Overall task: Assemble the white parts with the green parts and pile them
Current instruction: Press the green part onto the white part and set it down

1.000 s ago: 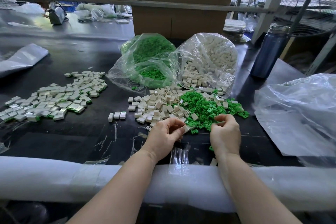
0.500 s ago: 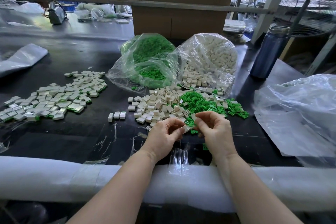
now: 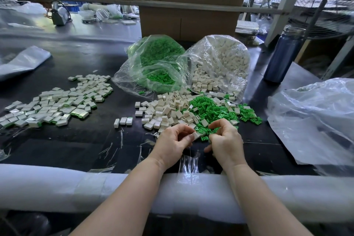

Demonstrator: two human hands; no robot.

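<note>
Two hands worked at the near edge of the loose parts.

The left hand [image 3: 173,142] pinched a white part [image 3: 195,135]; the right hand [image 3: 226,140] had curled fingers, its hold unclear. Green parts [image 3: 210,110] lay just beyond, the assembled pile [image 3: 57,103] far left.

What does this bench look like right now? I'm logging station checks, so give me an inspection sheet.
Surface: black tabletop, padded white front edge.
Job's things: loose white plastic parts and green plastic parts; assembled pile at left; clear supply bags.
Clutter: crumpled plastic sheeting, blue metal bottle.
Grippers: left hand pinches a white part; right hand curled, contents unclear.
Cables: nothing seen.
Surroundings: cardboard boxes, fan.
</note>
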